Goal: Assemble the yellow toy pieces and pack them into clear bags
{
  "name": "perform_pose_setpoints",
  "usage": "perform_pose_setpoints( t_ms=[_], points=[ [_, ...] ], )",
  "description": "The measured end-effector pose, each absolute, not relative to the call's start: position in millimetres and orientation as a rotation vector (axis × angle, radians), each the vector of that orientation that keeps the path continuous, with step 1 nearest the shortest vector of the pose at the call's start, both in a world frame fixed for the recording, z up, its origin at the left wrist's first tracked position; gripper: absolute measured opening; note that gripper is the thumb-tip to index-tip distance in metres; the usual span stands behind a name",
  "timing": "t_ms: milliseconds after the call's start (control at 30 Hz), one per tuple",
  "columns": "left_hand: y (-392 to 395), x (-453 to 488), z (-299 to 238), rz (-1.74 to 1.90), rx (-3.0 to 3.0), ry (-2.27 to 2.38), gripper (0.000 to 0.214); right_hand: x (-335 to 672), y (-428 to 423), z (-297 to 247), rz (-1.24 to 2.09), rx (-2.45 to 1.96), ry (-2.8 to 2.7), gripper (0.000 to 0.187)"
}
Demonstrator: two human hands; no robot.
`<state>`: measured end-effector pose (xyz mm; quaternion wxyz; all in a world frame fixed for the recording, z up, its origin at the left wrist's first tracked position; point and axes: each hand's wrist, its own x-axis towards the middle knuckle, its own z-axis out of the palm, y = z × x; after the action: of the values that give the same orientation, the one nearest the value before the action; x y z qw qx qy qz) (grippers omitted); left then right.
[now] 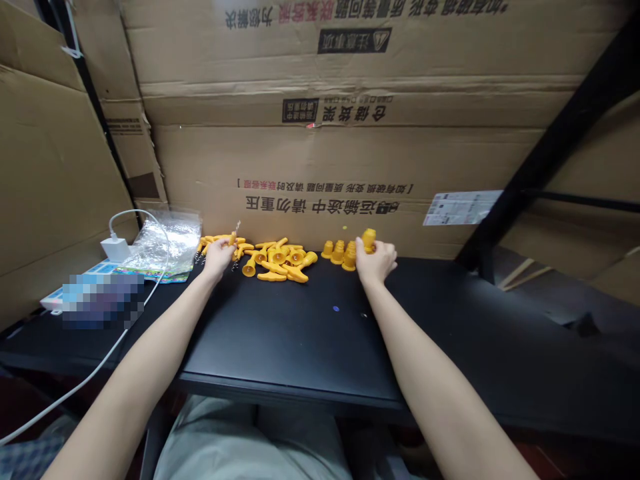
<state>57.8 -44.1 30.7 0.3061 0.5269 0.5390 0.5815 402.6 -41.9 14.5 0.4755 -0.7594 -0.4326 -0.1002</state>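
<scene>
At the back left of the black table, my left hand (219,257) is closed on a yellow corkscrew (233,237), its metal spiral pointing up. Several more yellow corkscrews (243,247) lie around and behind that hand. To the right, my right hand (382,261) grips a yellow cup-shaped piece (369,238) between thumb and fingers. Similar yellow cup-shaped pieces (337,253) stand in a cluster just left of it. Between my hands is a heap of yellow T-handled pieces (273,275), some with bell-shaped ends showing their hollow openings.
A cardboard sheet (300,157) walls off the back of the black table (290,340). On the left are a clear plastic bag (167,240), a white charger (116,249) and its white cable (95,369). A black metal post (540,147) slants at the right.
</scene>
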Motion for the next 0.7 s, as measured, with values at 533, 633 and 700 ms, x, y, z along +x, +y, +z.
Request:
perform_pose_setpoints(
  t_ms=[533,633,700],
  points=[
    [-19,34,14,1.685,1.038,1.205,0.040,437,-26,-19,0.125,-2.213,-0.983,0.031],
    [-17,31,9,1.769,1.087,1.342,0.041,436,-28,-19,0.112,-2.214,-0.998,0.033],
    [-14,29,4,1.820,1.152,1.433,0.042,435,-29,-19,0.085,-2.183,-1.004,0.034]
  ],
)
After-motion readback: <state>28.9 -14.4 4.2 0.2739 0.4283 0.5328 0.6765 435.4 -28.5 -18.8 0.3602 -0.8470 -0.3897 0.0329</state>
